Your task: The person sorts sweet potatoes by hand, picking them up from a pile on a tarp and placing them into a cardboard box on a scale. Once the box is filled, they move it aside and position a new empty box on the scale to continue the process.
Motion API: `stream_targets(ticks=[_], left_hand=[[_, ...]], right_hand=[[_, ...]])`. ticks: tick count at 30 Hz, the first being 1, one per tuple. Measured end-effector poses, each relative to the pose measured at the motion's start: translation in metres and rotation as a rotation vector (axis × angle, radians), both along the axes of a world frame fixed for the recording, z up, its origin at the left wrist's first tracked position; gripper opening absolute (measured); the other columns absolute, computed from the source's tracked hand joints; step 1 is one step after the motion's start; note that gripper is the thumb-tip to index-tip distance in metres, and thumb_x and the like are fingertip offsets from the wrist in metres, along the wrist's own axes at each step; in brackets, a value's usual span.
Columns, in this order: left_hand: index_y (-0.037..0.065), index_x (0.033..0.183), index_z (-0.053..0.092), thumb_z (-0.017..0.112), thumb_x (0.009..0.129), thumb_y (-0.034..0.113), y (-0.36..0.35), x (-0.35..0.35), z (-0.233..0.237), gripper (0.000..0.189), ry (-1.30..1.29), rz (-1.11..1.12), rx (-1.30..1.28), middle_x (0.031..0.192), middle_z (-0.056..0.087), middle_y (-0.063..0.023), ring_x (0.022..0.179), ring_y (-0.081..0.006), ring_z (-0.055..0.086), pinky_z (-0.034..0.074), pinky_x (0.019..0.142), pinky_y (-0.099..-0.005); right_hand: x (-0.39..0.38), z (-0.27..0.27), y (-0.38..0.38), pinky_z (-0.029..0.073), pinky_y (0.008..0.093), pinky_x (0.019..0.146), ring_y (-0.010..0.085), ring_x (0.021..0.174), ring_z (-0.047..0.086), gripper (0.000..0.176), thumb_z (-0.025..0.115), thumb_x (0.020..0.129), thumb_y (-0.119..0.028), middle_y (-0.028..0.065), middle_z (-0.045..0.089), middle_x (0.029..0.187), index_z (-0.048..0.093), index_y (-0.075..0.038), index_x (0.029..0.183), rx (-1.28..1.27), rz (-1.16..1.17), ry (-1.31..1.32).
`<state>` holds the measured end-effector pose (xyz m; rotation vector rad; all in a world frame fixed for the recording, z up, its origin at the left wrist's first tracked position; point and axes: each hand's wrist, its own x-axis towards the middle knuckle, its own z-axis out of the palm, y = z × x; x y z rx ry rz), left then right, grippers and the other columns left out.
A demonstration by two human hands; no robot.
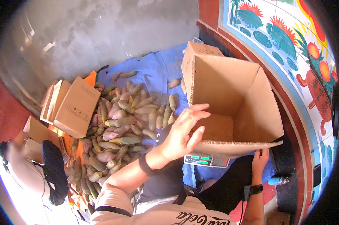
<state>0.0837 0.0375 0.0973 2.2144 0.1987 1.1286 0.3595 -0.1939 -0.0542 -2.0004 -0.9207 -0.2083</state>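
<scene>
standing open, the box [229, 86] is steadied, apparently for filling. the pile [120, 123] of produce is spread just left of it; a scale [207, 161] lies under its near edge. its near flap is gripped by the right hand [260, 160]; the left hand [180, 137] is held open, empty, by its left wall. a reach into the pile is called for next.

I wear a white short-sleeved shirt [158, 215] with a dark stripe [111, 210] round the hem of the left sleeve and dark looping script [203, 218] across the chest, of which only "Cola" reads clearly. A dark band [145, 165] circles the wrist of my left hand [182, 135]. A black watch [255, 189] on a black strap sits at the wrist of my right hand [260, 159] — and dark trousers [223, 191] cover my legs.
</scene>
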Motion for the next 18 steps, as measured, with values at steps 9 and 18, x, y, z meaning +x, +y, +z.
stream_targets(ticks=[9,18], left_hand=[[0.0,0.102,0.056,0.055,0.08,0.009,0.057,-0.055,-0.036,0.024,0.106,0.359,-0.121,0.109,0.058,-0.0182,0.103,-0.0326,0.055,0.042,0.09,-0.0373],[0.006,0.104,0.059,0.053,0.083,0.02,0.105,-0.161,-0.269,0.026,0.81,0.417,-0.298,0.101,0.06,-0.0192,0.095,-0.0337,0.058,0.046,0.081,-0.0369]], right_hand=[[0.007,-0.014,-0.008,0.043,0.0274,0.066,0.0156,0.071,0.05,0.018,0.048,0.084,0.002,0.0079,0.052,0.082,0.052,0.003,0.101,-0.062,-0.009,-0.115],[0.022,-0.03,-0.024,0.044,0.0295,0.072,0.0189,0.081,0.054,0.027,0.052,0.085,-0.005,0.0142,0.056,0.094,0.051,0.006,0.11,-0.161,-0.039,-0.285]])
